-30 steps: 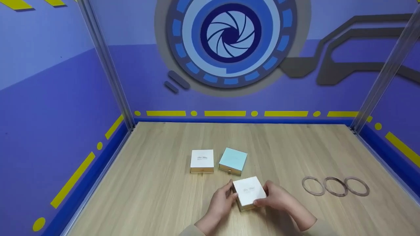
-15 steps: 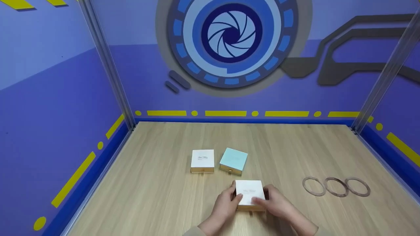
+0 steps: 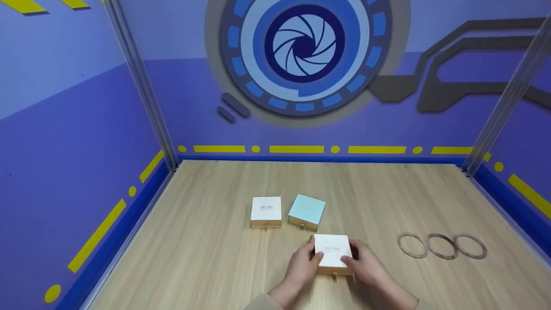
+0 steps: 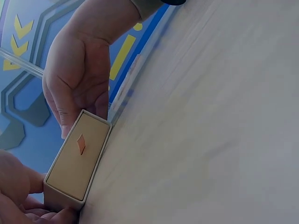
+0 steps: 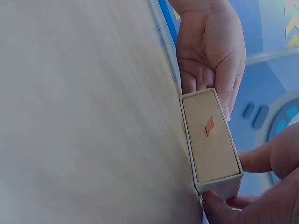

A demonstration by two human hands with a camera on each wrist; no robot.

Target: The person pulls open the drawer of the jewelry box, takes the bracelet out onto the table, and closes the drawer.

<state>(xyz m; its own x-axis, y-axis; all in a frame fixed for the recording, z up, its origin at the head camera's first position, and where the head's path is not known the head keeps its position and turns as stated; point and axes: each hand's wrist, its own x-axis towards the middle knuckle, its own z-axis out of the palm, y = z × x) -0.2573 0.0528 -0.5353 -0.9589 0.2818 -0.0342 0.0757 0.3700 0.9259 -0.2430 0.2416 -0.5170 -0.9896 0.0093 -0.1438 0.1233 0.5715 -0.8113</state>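
A white drawer box (image 3: 331,252) with faint print on its lid stands near the front of the table, between both hands. My left hand (image 3: 302,268) grips its left side, thumb on the lid's edge. On the opposite side my right hand (image 3: 369,266) holds it the same way. Both wrist views show the tan drawer front (image 4: 74,161) with a small orange pull tab (image 5: 210,126), flush in its sleeve. Behind it lie another white box (image 3: 266,210) and a pale turquoise box (image 3: 307,209), neither touched. The far fingers are partly hidden by the held box.
To the right, three thin brownish rings (image 3: 441,246) lie in a row on the wooden table (image 3: 206,258). Blue-purple panels with metal corner posts (image 3: 144,86) enclose the back and sides.
Both hands have turned the held white box from askew to nearly square and shifted it slightly right. The left thumb has come onto the lid's edge. The other boxes and rings stay put.
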